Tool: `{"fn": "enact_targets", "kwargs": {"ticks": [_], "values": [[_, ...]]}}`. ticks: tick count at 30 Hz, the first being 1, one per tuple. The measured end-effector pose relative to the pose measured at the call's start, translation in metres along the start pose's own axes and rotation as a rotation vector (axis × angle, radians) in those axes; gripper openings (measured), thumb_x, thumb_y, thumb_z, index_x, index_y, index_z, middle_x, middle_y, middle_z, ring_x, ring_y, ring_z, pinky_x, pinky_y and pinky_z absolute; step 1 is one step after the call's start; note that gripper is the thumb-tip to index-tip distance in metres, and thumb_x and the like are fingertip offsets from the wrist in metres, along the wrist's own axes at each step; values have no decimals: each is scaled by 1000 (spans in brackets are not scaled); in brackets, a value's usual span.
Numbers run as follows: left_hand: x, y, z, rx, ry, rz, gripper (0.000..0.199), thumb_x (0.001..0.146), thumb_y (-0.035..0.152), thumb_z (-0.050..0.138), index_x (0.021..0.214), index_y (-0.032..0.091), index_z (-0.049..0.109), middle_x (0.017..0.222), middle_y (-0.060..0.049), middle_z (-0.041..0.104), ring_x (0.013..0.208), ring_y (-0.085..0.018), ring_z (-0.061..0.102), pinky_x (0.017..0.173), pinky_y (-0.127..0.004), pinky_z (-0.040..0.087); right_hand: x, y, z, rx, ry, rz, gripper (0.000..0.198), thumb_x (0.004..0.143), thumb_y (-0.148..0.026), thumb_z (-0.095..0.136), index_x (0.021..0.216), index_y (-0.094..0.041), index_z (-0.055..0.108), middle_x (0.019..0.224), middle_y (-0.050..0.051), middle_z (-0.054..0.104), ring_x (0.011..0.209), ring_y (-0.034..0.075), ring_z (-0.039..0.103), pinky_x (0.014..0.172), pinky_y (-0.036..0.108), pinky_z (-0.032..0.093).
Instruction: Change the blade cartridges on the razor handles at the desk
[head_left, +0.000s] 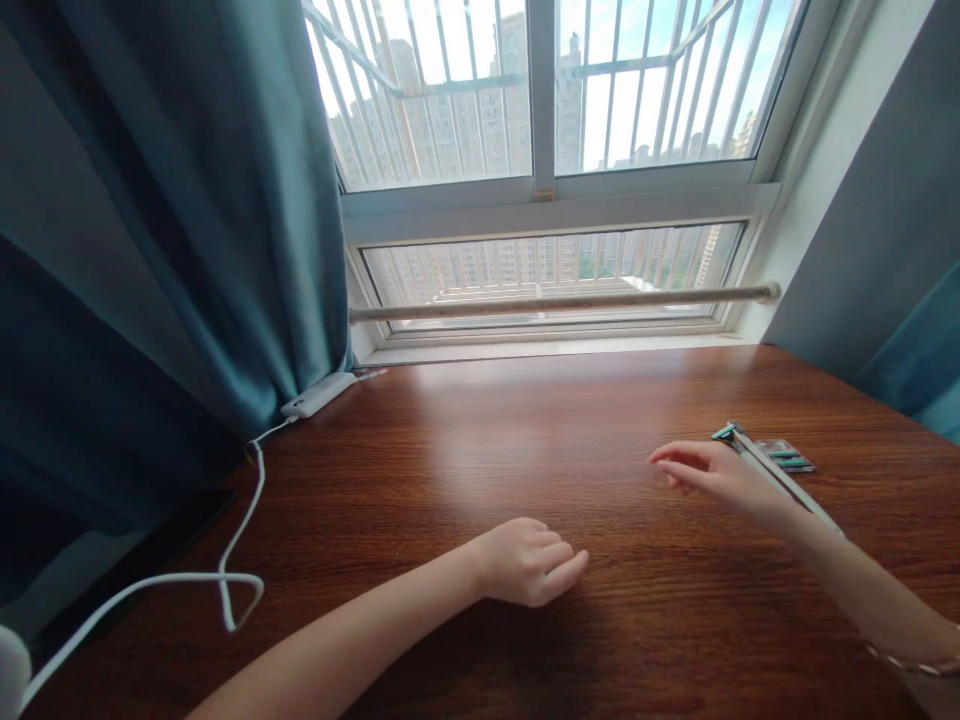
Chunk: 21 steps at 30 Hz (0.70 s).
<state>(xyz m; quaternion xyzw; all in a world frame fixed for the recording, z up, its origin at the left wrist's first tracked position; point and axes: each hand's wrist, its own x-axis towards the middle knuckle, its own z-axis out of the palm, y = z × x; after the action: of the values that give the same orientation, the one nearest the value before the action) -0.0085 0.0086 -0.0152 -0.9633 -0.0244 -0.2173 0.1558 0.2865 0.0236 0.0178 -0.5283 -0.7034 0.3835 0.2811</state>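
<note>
My left hand (534, 562) is low over the wooden table (517, 440), near the middle, knuckles up. Its fingers are curled in, and nothing shows in them. To the right, my right hand (701, 472) is above the tabletop with fingers loosely bent and apart from the thumb, holding nothing visible. Just behind its wrist lies what looks like a razor (787, 482), with a green and dark head and a long pale handle, partly hidden by my forearm. Beyond it sits a small clear pack (786, 455) with green and dark strips, apparently blade cartridges.
A white power strip (319, 395) lies at the table's far left, its white cable (241, 578) looping toward me. Blue curtains (247, 200) hang on the left. A barred window (555, 210) with a horizontal rail (570, 300) stands behind the table.
</note>
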Motion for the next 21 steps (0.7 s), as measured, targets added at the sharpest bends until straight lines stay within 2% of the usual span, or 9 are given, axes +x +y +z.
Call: {"fn": "enact_targets", "kwargs": {"ticks": [1, 3, 4, 6, 8, 12, 15, 17, 21], "values": [[4, -2, -1, 32, 0, 51, 19, 80, 16, 42, 93, 9, 54, 51, 2, 50, 44, -7, 49, 39, -21, 34, -1, 15, -19, -130, 172, 25, 38, 75, -48, 48, 91, -16, 61, 67, 4, 62, 63, 17, 57, 61, 28, 42], [17, -5, 0, 58, 16, 115, 21, 79, 16, 42, 93, 8, 55, 48, 4, 45, 41, -7, 46, 36, -22, 31, -4, 47, -52, -411, 554, 172, 37, 73, -51, 48, 82, -19, 63, 68, 7, 64, 66, 21, 57, 62, 33, 41], [25, -7, 1, 57, 25, 139, 21, 79, 16, 42, 93, 7, 55, 48, 4, 44, 41, -7, 46, 36, -22, 31, -6, 62, -65, -525, 633, 264, 35, 70, -53, 50, 78, -21, 64, 69, 7, 64, 66, 23, 58, 61, 34, 40], [44, -10, 7, 46, 7, 164, 23, 80, 16, 40, 96, 7, 54, 49, 4, 44, 42, -7, 47, 36, -22, 32, -13, 85, -85, -563, 651, 358, 35, 64, -54, 55, 70, -21, 64, 64, 12, 63, 63, 27, 57, 57, 38, 37], [66, -11, 16, 24, -23, 174, 24, 81, 16, 37, 96, 8, 54, 51, 3, 43, 43, -7, 47, 37, -23, 33, -18, 101, -99, -576, 687, 412, 33, 67, -51, 53, 68, -20, 63, 66, 16, 63, 65, 30, 58, 56, 40, 35], [113, -12, 41, 34, -85, 190, 23, 84, 14, 31, 92, 11, 53, 56, 2, 45, 51, -10, 52, 41, -24, 35, -21, 121, -116, -549, 731, 425, 27, 68, -40, 53, 83, -19, 61, 86, 19, 64, 82, 32, 59, 68, 42, 39], [149, -16, 62, 52, -114, 138, 22, 86, 17, 32, 91, 14, 52, 68, -2, 51, 61, -11, 55, 45, -25, 37, -21, 135, -123, -475, 699, 373, 46, 65, -32, 54, 108, -14, 53, 108, 19, 58, 100, 32, 54, 82, 41, 39], [172, -20, 77, 62, -103, 118, 22, 87, 19, 32, 89, 15, 53, 80, -5, 54, 70, -12, 55, 50, -25, 39, -23, 141, -125, -409, 621, 328, 62, 61, -27, 58, 120, -14, 44, 120, 16, 52, 109, 31, 49, 87, 40, 39], [211, -24, 107, 67, -49, 128, 25, 88, 16, 30, 96, 16, 54, 108, -10, 52, 94, -15, 51, 66, -27, 41, -30, 146, -127, -286, 483, 269, 76, 55, -16, 60, 128, -17, 36, 131, 12, 42, 119, 27, 40, 96, 36, 35]]}}
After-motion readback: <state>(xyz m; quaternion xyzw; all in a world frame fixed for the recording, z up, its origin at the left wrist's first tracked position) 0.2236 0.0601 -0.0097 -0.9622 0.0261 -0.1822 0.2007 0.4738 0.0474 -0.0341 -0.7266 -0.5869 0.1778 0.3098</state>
